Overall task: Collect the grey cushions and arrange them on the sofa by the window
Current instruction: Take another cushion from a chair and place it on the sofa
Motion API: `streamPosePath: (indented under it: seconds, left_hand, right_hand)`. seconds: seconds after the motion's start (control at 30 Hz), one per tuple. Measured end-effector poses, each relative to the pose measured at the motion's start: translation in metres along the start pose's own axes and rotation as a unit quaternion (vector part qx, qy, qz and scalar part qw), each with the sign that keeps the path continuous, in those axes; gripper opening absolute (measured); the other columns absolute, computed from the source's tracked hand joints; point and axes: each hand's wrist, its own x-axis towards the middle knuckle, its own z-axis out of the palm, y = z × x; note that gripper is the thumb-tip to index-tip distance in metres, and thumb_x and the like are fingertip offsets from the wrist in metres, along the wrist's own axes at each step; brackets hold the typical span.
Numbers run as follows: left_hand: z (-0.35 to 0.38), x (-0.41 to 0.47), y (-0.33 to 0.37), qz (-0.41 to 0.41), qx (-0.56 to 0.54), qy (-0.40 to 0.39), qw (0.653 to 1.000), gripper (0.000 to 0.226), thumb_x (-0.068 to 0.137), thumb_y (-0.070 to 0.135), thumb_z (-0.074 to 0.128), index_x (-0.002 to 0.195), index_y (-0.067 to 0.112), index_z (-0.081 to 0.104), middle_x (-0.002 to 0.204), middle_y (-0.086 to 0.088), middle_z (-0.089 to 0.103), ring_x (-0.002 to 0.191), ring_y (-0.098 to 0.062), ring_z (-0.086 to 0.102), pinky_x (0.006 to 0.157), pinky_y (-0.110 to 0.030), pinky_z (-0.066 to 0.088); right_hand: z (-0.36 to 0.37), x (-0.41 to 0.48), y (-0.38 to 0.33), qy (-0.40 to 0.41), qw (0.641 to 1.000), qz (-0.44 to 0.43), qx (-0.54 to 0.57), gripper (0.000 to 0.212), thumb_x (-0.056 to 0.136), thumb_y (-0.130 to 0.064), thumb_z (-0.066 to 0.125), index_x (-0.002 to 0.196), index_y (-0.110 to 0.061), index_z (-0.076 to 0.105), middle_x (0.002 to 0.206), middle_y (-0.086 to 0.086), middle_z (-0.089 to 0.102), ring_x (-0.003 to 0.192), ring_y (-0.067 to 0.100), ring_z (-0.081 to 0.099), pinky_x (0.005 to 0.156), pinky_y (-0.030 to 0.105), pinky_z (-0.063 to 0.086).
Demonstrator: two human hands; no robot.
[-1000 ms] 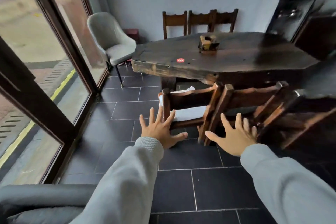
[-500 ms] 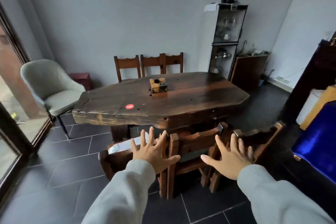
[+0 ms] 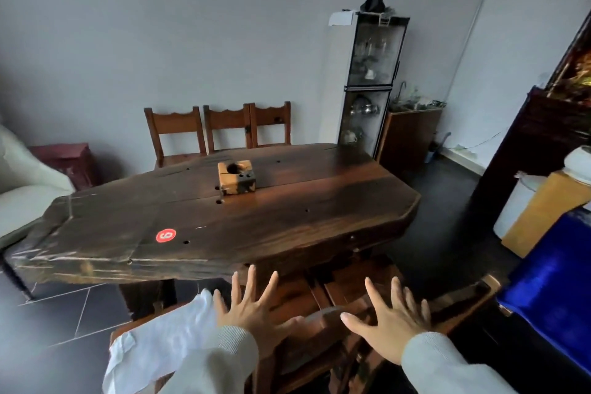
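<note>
From my head camera, I'm holding both hands out in front of me, palms down and fingers spread wide, gripping nothing. My left hand (image 3: 252, 307) is hovering over the top rail of a wooden chair (image 3: 323, 323) tucked in at the near side of the bench (image 3: 224, 217), and my right hand (image 3: 388, 321) is floating just beside it, the two thumbs pointing at each other with a gap between. A white cloth (image 3: 160, 342) is lying over the chair seat by my left sleeve (image 3: 211, 361). On the dark wooden bench a small wooden block (image 3: 236, 177) with holes in it is sitting near the middle, and a round red sticker (image 3: 166, 235) is lying closer to my side. Three more chairs (image 3: 220, 129) are lining up along the far side against the wall. A tall glass cabinet (image 3: 371, 80) is standing in the corner. A pale armchair (image 3: 22, 189) is showing at the left edge, and something bright blue (image 3: 550, 285) at the right. I'm seeing no grey cushion and no sofa here.
</note>
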Motion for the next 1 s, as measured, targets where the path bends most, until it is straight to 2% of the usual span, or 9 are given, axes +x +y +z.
streamPosePath:
  seconds: [0.2,0.47,0.53,0.63,0.67,0.73,0.8,0.87,1.0]
  left_hand:
    - [0.050,0.073,0.030,-0.044,-0.028,-0.029,0.998,0.119,0.039,0.108,0.000,0.146,0.061,-0.016,0.165,0.008,-0.025,0.151,-0.026,-0.024,0.113,-0.062,-0.013]
    - [0.123,0.144,0.062,-0.157,-0.046,-0.125,0.979,0.095,0.067,0.099,0.017,0.147,0.060,-0.015,0.165,0.009,-0.023,0.152,-0.024,-0.020,0.117,-0.061,-0.008]
    - [0.159,0.163,0.076,-0.206,-0.060,-0.168,0.962,0.092,0.069,0.097,0.016,0.148,0.060,-0.014,0.165,0.009,-0.022,0.152,-0.024,-0.018,0.118,-0.061,-0.006]
    - [0.189,0.165,0.091,-0.236,-0.062,-0.223,0.944,0.087,0.073,0.094,0.014,0.149,0.060,-0.010,0.166,0.009,-0.020,0.153,-0.024,-0.018,0.117,-0.061,-0.009]
    - [0.189,0.163,0.094,-0.235,-0.060,-0.223,0.944,0.085,0.072,0.094,0.010,0.149,0.061,-0.008,0.166,0.009,-0.019,0.153,-0.024,-0.018,0.115,-0.062,-0.009]
    - [0.210,0.174,0.098,-0.237,-0.031,-0.264,0.934,0.083,0.067,0.086,-0.001,0.147,0.064,-0.006,0.167,0.008,-0.017,0.153,-0.026,-0.016,0.112,-0.065,-0.006]
    - [0.211,0.188,0.092,-0.221,-0.024,-0.297,0.929,0.075,0.074,0.077,0.007,0.147,0.064,-0.005,0.167,0.007,-0.017,0.153,-0.028,-0.014,0.112,-0.068,-0.002]
    - [0.209,0.205,0.093,-0.241,-0.051,-0.306,0.919,0.071,0.085,0.080,0.019,0.149,0.062,-0.004,0.167,0.008,-0.018,0.153,-0.026,-0.013,0.115,-0.065,-0.001]
    - [0.228,0.227,0.080,-0.277,-0.073,-0.338,0.896,0.085,0.083,0.084,0.036,0.152,0.055,-0.003,0.168,0.003,-0.014,0.153,-0.031,-0.010,0.117,-0.067,0.003]
  right_hand:
    - [0.004,0.099,0.015,-0.058,0.998,-0.022,0.012,0.110,0.069,-0.100,0.018,0.161,-0.048,-0.014,0.170,0.010,-0.027,0.157,0.034,-0.022,0.121,0.058,-0.014]
    - [0.045,0.233,0.046,-0.140,0.988,-0.057,-0.030,0.096,0.083,-0.092,0.021,0.163,-0.046,-0.007,0.172,0.008,-0.022,0.159,0.030,-0.015,0.124,0.057,-0.010]
    - [0.063,0.273,0.062,-0.160,0.984,-0.074,-0.039,0.093,0.084,-0.091,0.021,0.163,-0.047,-0.003,0.173,0.005,-0.020,0.159,0.029,-0.013,0.123,0.057,-0.011]
    - [0.076,0.308,0.062,-0.150,0.979,-0.123,-0.062,0.088,0.087,-0.088,0.016,0.164,-0.047,0.003,0.175,0.004,-0.005,0.160,0.028,-0.006,0.124,0.057,-0.010]
    - [0.072,0.311,0.058,-0.132,0.981,-0.131,-0.063,0.088,0.087,-0.089,0.016,0.163,-0.047,0.002,0.175,0.004,-0.003,0.160,0.028,-0.005,0.124,0.057,-0.009]
    - [0.086,0.340,0.056,-0.167,0.974,-0.137,-0.070,0.094,0.084,-0.090,0.024,0.163,-0.047,-0.002,0.175,0.006,-0.005,0.160,0.031,-0.005,0.123,0.058,-0.006]
    - [0.089,0.352,0.047,-0.187,0.967,-0.152,-0.081,0.101,0.080,-0.089,0.035,0.163,-0.045,-0.003,0.175,0.006,-0.007,0.160,0.033,-0.003,0.124,0.058,-0.003]
    - [0.091,0.368,0.042,-0.181,0.965,-0.163,-0.093,0.099,0.083,-0.084,0.042,0.163,-0.045,-0.002,0.175,0.007,-0.007,0.159,0.034,-0.001,0.124,0.058,-0.002]
    - [0.119,0.394,0.028,-0.264,0.934,-0.169,-0.170,0.100,0.088,-0.074,0.054,0.162,-0.047,-0.007,0.174,0.011,-0.011,0.159,0.039,-0.006,0.124,0.062,-0.002]
